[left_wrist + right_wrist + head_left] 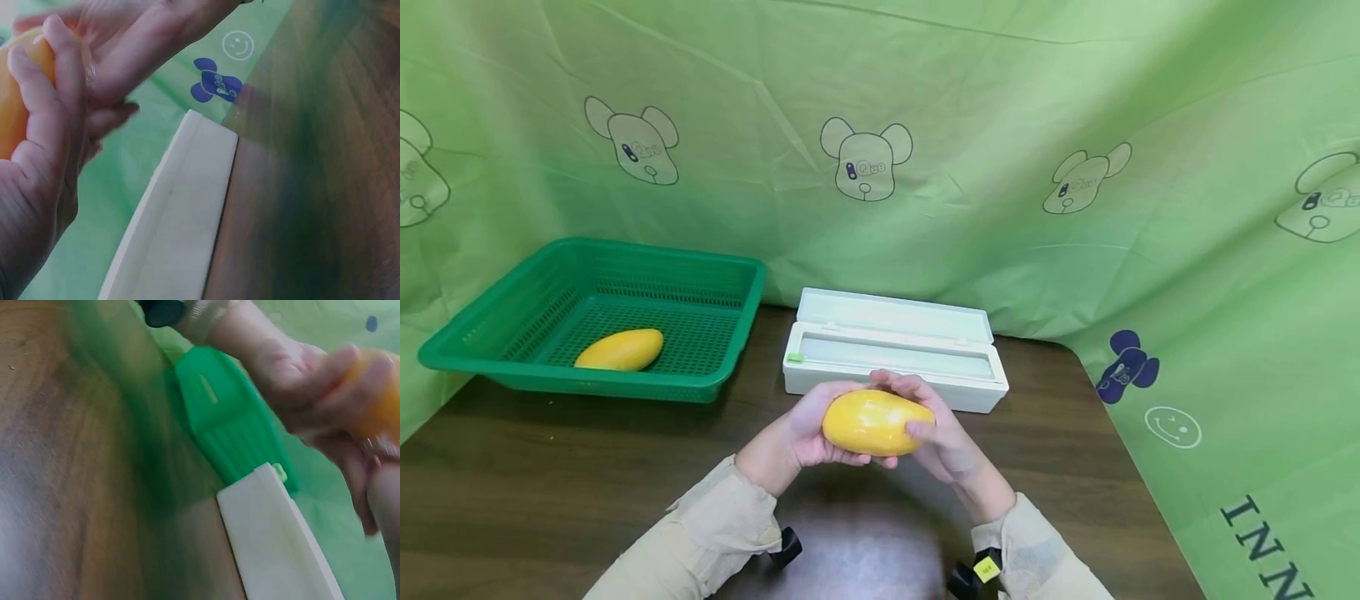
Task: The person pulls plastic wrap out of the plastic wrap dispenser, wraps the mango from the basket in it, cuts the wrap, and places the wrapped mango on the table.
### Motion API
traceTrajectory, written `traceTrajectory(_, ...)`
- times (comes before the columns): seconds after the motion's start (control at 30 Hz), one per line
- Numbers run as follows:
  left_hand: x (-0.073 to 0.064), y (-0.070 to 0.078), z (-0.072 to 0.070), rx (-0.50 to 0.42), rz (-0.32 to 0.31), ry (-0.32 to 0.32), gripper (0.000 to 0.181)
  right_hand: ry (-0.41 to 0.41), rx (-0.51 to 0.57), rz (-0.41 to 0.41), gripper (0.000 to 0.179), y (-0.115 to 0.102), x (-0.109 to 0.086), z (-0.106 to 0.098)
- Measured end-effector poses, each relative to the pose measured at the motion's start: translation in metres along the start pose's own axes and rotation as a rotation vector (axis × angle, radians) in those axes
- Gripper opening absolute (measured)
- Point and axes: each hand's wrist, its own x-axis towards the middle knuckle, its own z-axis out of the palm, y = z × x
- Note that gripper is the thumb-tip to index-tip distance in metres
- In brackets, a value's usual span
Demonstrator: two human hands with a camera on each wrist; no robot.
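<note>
Both hands hold a glossy yellow mango (872, 422) above the table, in front of the white box. My left hand (811, 429) grips its left end, with fingers beneath it. On the other end, my right hand (951, 442) has its thumb across the near side and its fingers behind. In the left wrist view, the left fingers (47, 119) curl over the mango (11, 106). A shiny, clear film-like edge shows by the mango (381, 419) in the right wrist view, where part of the fruit is cut off by the frame.
A long white box (895, 383), probably a cling film dispenser, stands behind the hands with its lid (895, 315) raised. At the left, a green basket (617, 383) contains another mango (621, 350). A green printed curtain (985, 242) borders the brown table (625, 475).
</note>
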Motion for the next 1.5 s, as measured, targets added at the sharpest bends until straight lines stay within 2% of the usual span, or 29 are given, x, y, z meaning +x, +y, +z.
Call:
traceTrajectory(0.07, 0.001, 0.0, 0.001, 0.007, 0.014, 0.022, 0.041, 0.093, 0.031, -0.004, 0.033, 0.003, 0.002, 0.004)
traceTrajectory(0.17, 0.002, -0.002, 0.002, 0.017, 0.029, 0.047, 0.045, 0.227, 0.095, -0.01, 0.057, 0.007, 0.006, 0.011)
traceTrajectory(0.27, 0.003, -0.005, 0.001, 0.011, 0.045, 0.048, 0.045, 0.286, 0.165, -0.041, 0.066, 0.01, 0.008, 0.016)
traceTrajectory(0.43, 0.001, -0.011, -0.003, 0.03, 0.054, 0.027, 0.04, 0.232, 0.248, -0.092, 0.067, 0.013, 0.01, 0.02)
traceTrajectory(0.63, 0.0, -0.015, -0.009, 0.074, 0.048, -0.033, 0.033, 0.146, 0.325, -0.112, 0.065, 0.015, 0.009, 0.022)
traceTrajectory(0.87, 0.001, -0.016, -0.01, 0.097, 0.018, -0.08, 0.038, 0.142, 0.378, -0.098, 0.065, 0.016, 0.006, 0.024)
traceTrajectory(1.03, 0.002, -0.013, -0.008, 0.055, 0.001, -0.076, 0.04, 0.133, 0.368, -0.086, 0.065, 0.011, 0.007, 0.02)
traceTrajectory(1.13, 0.002, -0.009, -0.006, 0.021, -0.007, -0.023, 0.046, 0.125, 0.346, -0.097, 0.063, 0.008, 0.008, 0.017)
traceTrajectory(1.33, 0.003, -0.001, -0.004, 0.084, 0.017, 0.192, 0.061, 0.158, 0.234, -0.112, 0.055, 0.006, 0.008, 0.014)
traceTrajectory(1.4, 0.003, 0.0, -0.005, 0.109, 0.031, 0.218, 0.064, 0.193, 0.203, -0.113, 0.051, 0.007, 0.008, 0.013)
traceTrajectory(1.5, 0.001, 0.003, -0.006, 0.138, 0.055, 0.216, 0.063, 0.251, 0.169, -0.105, 0.046, 0.008, 0.007, 0.013)
